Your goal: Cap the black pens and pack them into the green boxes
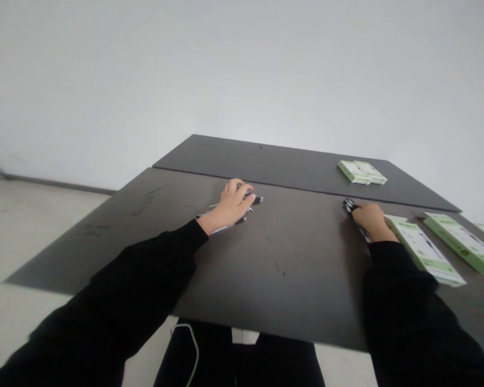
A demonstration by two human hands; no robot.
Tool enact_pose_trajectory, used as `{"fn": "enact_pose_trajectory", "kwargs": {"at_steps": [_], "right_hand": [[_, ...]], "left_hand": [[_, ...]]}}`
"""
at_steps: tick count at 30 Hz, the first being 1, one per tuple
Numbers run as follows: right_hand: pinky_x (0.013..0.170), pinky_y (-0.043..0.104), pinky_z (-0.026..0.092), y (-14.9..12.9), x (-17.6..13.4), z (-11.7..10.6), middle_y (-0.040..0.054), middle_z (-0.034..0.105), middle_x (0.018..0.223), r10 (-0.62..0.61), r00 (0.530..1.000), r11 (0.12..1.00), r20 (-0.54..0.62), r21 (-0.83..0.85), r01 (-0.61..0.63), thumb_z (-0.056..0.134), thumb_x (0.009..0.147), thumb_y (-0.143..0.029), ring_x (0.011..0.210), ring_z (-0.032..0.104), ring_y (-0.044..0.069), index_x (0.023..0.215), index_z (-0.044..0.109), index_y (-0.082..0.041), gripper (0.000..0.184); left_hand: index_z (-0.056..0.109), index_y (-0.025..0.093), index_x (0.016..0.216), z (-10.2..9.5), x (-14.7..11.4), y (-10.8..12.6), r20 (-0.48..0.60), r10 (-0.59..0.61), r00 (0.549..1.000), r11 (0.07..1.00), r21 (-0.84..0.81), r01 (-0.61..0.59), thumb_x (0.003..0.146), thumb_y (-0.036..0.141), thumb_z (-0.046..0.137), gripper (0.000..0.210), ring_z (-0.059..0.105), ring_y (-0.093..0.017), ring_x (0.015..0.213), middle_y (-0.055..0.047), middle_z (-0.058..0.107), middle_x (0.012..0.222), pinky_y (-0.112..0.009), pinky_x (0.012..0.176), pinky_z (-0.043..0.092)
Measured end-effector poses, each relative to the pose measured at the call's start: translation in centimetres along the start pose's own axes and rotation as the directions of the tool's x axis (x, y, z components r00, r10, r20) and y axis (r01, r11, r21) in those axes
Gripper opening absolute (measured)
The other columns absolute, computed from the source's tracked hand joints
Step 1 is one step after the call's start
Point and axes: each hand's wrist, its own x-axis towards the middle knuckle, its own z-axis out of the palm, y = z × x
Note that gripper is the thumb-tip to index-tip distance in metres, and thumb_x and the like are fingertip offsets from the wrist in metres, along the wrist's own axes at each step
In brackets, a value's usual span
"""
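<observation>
My left hand (233, 203) lies over several loose pens (240, 220) on the dark table, its fingers bent and apart. Dark ends with pale tips stick out past the thumb, and thin light shafts show beside the wrist. Much of these pens is covered by the hand. On the right, my right hand (370, 217) is closed around a bundle of dark pens (349, 205), whose light-tipped ends point away from me. The bundle stays low over the table; whether it touches the surface I cannot tell.
Beside my right forearm lie a green-and-white box (425, 250) and another green-and-white box (465, 242). More such boxes (362, 172) sit on the far table (290, 164), past a narrow seam. A white wall stands behind. A white cable (196, 349) hangs near my legs.
</observation>
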Motion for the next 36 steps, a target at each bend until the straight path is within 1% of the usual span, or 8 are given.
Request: {"fn": "enact_pose_trajectory", "kwargs": {"at_steps": [5,10,15,18,23,27,33,36], "right_hand": [[0.089,0.055,0.051,-1.4,-1.4,-1.7,0.0158,0.068,0.101,0.078,0.996,0.997,-0.032,-0.018,-0.079,0.060,0.086,-0.017,0.103,0.065,0.033,0.100,0.072,-0.015,0.019],[0.091,0.041,0.051,-9.3,-5.7,-1.9,0.0124,0.068,0.105,-0.270,0.961,0.954,-0.052,0.123,0.275,0.046,0.083,-0.012,0.097,0.065,0.025,0.100,0.074,-0.017,0.032],[0.089,0.039,0.048,-19.9,-13.7,-0.1,0.0111,0.065,0.104,-0.872,0.487,0.432,-0.052,0.388,0.814,0.048,0.091,-0.014,0.099,0.059,0.025,0.104,0.070,-0.020,0.026],[0.092,0.043,0.044,-23.5,-17.1,1.1,0.0135,0.062,0.113,-0.932,0.361,0.355,0.045,0.329,0.875,0.053,0.093,-0.019,0.104,0.055,0.028,0.113,0.067,-0.019,0.025],[0.087,0.041,0.039,-23.9,-18.6,2.6,0.0145,0.061,0.116,-0.911,0.379,0.409,0.164,0.224,0.885,0.053,0.094,-0.017,0.106,0.052,0.029,0.102,0.068,-0.020,0.017],[0.087,0.042,0.034,-22.3,-17.1,1.7,0.0119,0.065,0.112,-0.915,0.388,0.404,0.115,0.208,0.891,0.050,0.096,-0.016,0.104,0.052,0.028,0.100,0.065,-0.021,0.017],[0.082,0.041,0.032,-22.6,-12.9,-0.5,0.0110,0.066,0.103,-0.877,0.479,0.469,-0.048,0.140,0.872,0.047,0.097,-0.021,0.097,0.054,0.028,0.096,0.068,-0.022,0.021],[0.085,0.043,0.034,-24.0,-11.1,-1.2,0.0115,0.067,0.113,-0.863,0.496,0.475,-0.097,0.179,0.861,0.052,0.094,-0.026,0.105,0.055,0.030,0.102,0.068,-0.023,0.018]], "left_hand": [[0.061,0.018,0.107,-0.8,0.8,-1.4,-0.011,0.036,0.999,0.999,-0.020,-0.037,0.098,0.034,0.043,0.026,0.048,-0.024,0.118,-0.011,0.054,0.118,-0.043,0.111,0.035],[0.060,0.018,0.092,-2.2,2.8,-5.1,-0.067,-0.105,0.992,0.986,-0.140,0.094,0.098,0.024,0.031,0.030,0.057,-0.020,0.102,-0.008,0.063,0.100,-0.035,0.098,0.045],[0.060,0.017,0.082,-2.0,3.0,-7.0,-0.080,-0.190,0.978,0.969,-0.175,0.174,0.093,0.019,0.032,0.031,0.060,-0.018,0.084,-0.006,0.065,0.086,-0.030,0.081,0.049],[0.061,0.018,0.078,-2.4,2.9,-6.5,-0.128,-0.167,0.978,0.977,-0.155,0.147,0.091,0.018,0.038,0.027,0.059,-0.021,0.097,-0.007,0.065,0.089,-0.035,0.094,0.046],[0.064,0.017,0.084,-3.7,3.0,-4.8,-0.142,-0.087,0.986,0.986,-0.156,0.064,0.090,0.015,0.040,0.024,0.056,-0.021,0.101,-0.008,0.063,0.099,-0.035,0.098,0.042],[0.066,0.016,0.084,-3.9,2.4,-2.4,0.090,0.016,0.996,0.975,-0.220,0.004,0.089,0.026,0.051,0.018,0.058,-0.016,0.076,-0.002,0.064,0.080,-0.027,0.073,0.045],[0.061,0.017,0.086,-4.0,0.8,1.0,0.538,0.201,0.819,0.925,-0.378,0.021,0.093,0.038,0.054,0.024,0.056,-0.012,0.060,0.001,0.060,0.066,-0.024,0.060,0.042],[0.062,0.016,0.085,-4.4,1.2,0.5,0.496,0.149,0.856,0.867,-0.481,0.127,0.097,0.031,0.049,0.023,0.045,-0.010,0.048,0.006,0.047,0.052,-0.024,0.055,0.038]]}}
